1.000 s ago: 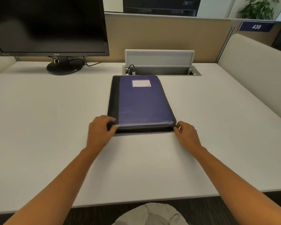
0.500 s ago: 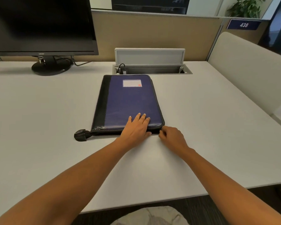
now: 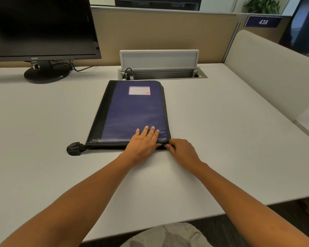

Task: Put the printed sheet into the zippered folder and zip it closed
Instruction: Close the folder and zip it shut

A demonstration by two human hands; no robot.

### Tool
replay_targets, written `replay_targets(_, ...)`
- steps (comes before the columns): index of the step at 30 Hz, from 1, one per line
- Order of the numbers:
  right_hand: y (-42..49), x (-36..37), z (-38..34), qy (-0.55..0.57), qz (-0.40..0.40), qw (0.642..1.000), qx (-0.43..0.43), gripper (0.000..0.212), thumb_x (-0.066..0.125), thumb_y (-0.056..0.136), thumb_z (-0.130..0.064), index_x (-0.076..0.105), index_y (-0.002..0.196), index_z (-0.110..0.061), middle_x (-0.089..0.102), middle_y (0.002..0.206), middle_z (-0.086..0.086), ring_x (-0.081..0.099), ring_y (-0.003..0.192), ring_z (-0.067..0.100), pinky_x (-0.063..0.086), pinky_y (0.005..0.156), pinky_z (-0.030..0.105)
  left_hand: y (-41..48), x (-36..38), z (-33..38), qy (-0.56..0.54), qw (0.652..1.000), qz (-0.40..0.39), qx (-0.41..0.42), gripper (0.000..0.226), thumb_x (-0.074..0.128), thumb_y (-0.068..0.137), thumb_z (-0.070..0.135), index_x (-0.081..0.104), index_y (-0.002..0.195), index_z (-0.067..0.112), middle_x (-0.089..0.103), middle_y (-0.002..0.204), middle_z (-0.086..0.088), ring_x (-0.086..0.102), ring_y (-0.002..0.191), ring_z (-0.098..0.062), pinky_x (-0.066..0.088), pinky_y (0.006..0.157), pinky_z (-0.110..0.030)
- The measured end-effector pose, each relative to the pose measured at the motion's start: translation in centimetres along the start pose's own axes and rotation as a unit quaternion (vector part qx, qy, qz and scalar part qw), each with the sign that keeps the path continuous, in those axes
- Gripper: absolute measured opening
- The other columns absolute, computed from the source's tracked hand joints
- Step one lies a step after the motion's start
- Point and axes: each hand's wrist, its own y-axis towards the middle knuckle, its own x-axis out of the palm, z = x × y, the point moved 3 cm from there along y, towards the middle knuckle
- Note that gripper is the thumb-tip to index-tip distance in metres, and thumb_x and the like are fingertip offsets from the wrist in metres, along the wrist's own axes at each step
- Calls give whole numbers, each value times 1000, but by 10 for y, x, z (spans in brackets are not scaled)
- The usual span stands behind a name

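Observation:
The zippered folder (image 3: 132,113), blue with a black spine and a white label, lies flat and folded shut on the white desk (image 3: 43,131). My left hand (image 3: 144,141) rests flat on its near right part, fingers spread. My right hand (image 3: 181,151) pinches something small at the folder's near right corner, seemingly the zipper pull, which the fingers hide. A black zipper end tab (image 3: 73,148) sticks out at the near left corner. No printed sheet is visible.
A black monitor (image 3: 41,29) on a round stand (image 3: 46,74) sits at the back left. An open cable tray (image 3: 161,72) with a raised lid lies just behind the folder. A padded divider (image 3: 275,73) borders the desk on the right.
My left hand left the folder's near left corner, uncovering the black tab, and now lies flat on the cover. My right hand stays at the near right corner.

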Motion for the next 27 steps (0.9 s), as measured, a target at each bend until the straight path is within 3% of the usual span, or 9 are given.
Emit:
replay_targets(3, 3, -3, 1, -3, -19, 1000, -11, 22, 44, 93, -22, 63, 90, -10, 69, 95, 11, 59, 81, 28, 35, 64, 27, -1, 2, -4, 6, 1000, 0, 9, 57, 18, 99, 39, 6, 146, 9, 12, 155, -14, 11, 142, -34, 17, 113, -50)
replay_targets(8, 12, -8, 5, -26, -22, 999, -7, 33, 44, 93, -23, 37, 62, -16, 52, 72, 8, 43, 66, 23, 28, 54, 30, -5, 2, -10, 14, 1000, 2, 18, 57, 18, 98, 40, 9, 146, 9, 14, 155, -14, 14, 141, -34, 20, 112, -50)
replay_targets(21, 34, -1, -8, -45, -31, 998, -20, 29, 43, 94, -23, 39, 68, -11, 46, 72, 8, 44, 69, 25, 37, 64, 35, -16, -1, -24, 36, 999, -7, 18, 55, 17, 99, 36, 8, 145, 7, 14, 155, -14, 16, 141, -34, 22, 113, -42)
replay_targets(24, 31, 2, -9, -13, 10, 1000, -16, 24, 47, 92, -19, 49, 71, -8, 48, 74, 11, 44, 69, 24, 31, 61, 30, -16, -2, -24, 8, 1000, -6, -2, 58, 22, 98, 41, 11, 146, 10, 16, 155, -11, 16, 142, -31, 22, 113, -41)
replay_targets(27, 29, 3, -8, 53, 60, 997, -6, 14, 56, 86, -12, 68, 87, -4, 63, 84, 14, 55, 76, 23, 29, 64, 21, -13, -7, -19, -16, 999, 6, -41, 63, 28, 94, 50, 21, 144, 11, 24, 153, -9, 23, 140, -31, 34, 106, -43)
